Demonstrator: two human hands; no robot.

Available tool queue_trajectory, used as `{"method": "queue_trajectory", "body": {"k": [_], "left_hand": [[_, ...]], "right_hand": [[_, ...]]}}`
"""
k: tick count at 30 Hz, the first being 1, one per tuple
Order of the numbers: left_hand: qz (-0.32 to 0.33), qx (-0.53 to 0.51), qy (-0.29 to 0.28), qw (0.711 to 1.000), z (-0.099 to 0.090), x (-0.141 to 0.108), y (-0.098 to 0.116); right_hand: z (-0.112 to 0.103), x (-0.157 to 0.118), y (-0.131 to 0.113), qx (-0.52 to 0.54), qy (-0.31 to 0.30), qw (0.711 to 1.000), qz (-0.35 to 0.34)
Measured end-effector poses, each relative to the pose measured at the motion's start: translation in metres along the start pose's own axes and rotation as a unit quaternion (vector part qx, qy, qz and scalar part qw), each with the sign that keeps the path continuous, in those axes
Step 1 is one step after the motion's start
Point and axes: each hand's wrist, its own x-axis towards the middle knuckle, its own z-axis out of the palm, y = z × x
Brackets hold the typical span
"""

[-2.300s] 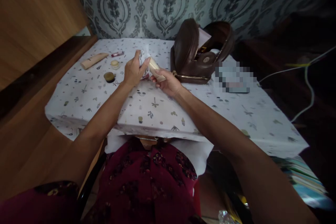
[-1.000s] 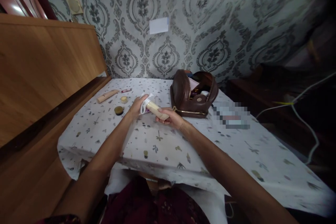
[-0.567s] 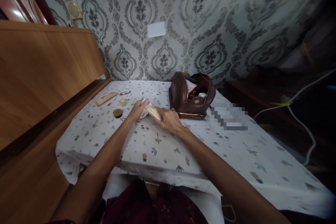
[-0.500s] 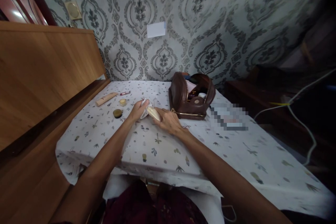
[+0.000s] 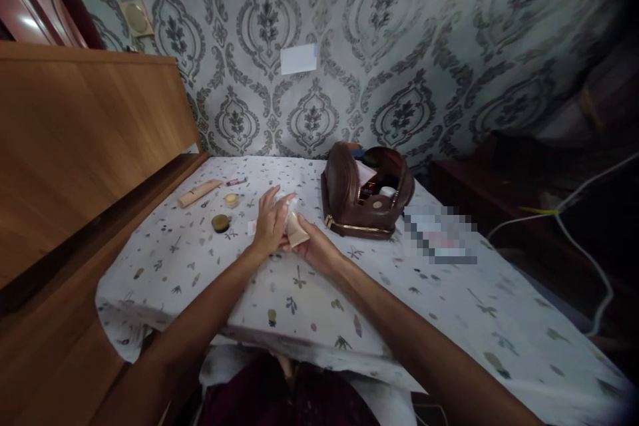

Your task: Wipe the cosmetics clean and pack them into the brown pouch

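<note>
Both hands meet above the middle of the cloth-covered table. My right hand (image 5: 317, 246) is wrapped round a beige squeeze tube (image 5: 296, 231), whose wide flat end points toward me. My left hand (image 5: 272, 223) is at the tube's far end, fingers bent over a crumpled white wipe (image 5: 290, 202) that lies against the tube. Part of the wipe and the tube's far end are hidden behind the fingers. A small whitish piece (image 5: 252, 227) shows just left of my left hand; I cannot tell what it is.
Left on the table are a beige tube (image 5: 200, 193), a thin red tube (image 5: 236, 181), a small cream-coloured jar (image 5: 230, 200) and a dark olive round pot (image 5: 220, 223). An open brown cosmetic bag (image 5: 344, 186) stands right of my hands. Beyond it lies a blurred-out flat item (image 5: 442, 234).
The tube has turned so its flat end faces me more. My left hand has shifted over the tube with its fingers lifted higher. The small whitish piece now shows on the left.
</note>
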Motion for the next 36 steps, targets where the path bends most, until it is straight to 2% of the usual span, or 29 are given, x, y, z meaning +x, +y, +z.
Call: {"method": "queue_trajectory", "body": {"k": [2,4,9,13,15,18,21,28,31,34,36], "left_hand": [[0.019,0.020,-0.014,1.000,0.006,-0.006,0.008],[0.034,0.021,-0.036,0.999,0.013,-0.013,0.014],[0.056,0.011,-0.081,0.995,0.025,-0.020,0.018],[0.060,0.015,-0.069,0.996,0.019,-0.013,0.012],[0.024,0.005,-0.046,0.999,0.011,-0.007,0.009],[-0.055,-0.031,-0.005,0.998,-0.001,0.002,0.004],[-0.128,-0.082,0.004,0.988,-0.007,0.007,0.003],[-0.232,-0.156,-0.005,0.960,0.007,-0.002,0.014],[-0.219,-0.168,-0.038,0.960,0.014,-0.008,0.019],[-0.175,-0.153,-0.091,0.968,0.017,-0.012,0.023],[-0.143,-0.137,-0.108,0.974,0.018,-0.014,0.024]], "right_hand": [[0.003,-0.001,-0.002,0.072,0.008,0.997,-0.004],[0.002,-0.002,-0.006,0.096,0.020,0.995,0.003],[0.000,-0.003,-0.014,0.111,0.046,0.993,0.008],[0.004,-0.006,-0.014,0.089,0.064,0.993,-0.040],[0.005,-0.008,-0.013,0.074,0.064,0.994,-0.042],[0.007,-0.011,-0.012,0.071,0.051,0.996,-0.002],[0.009,-0.012,-0.011,0.075,0.052,0.996,0.006],[0.008,-0.007,-0.007,0.072,0.110,0.990,-0.053],[0.004,-0.004,-0.008,0.069,0.118,0.988,-0.066],[-0.003,-0.001,-0.009,0.076,0.159,0.981,-0.085],[-0.006,0.001,-0.009,0.074,0.189,0.974,-0.096]]}}
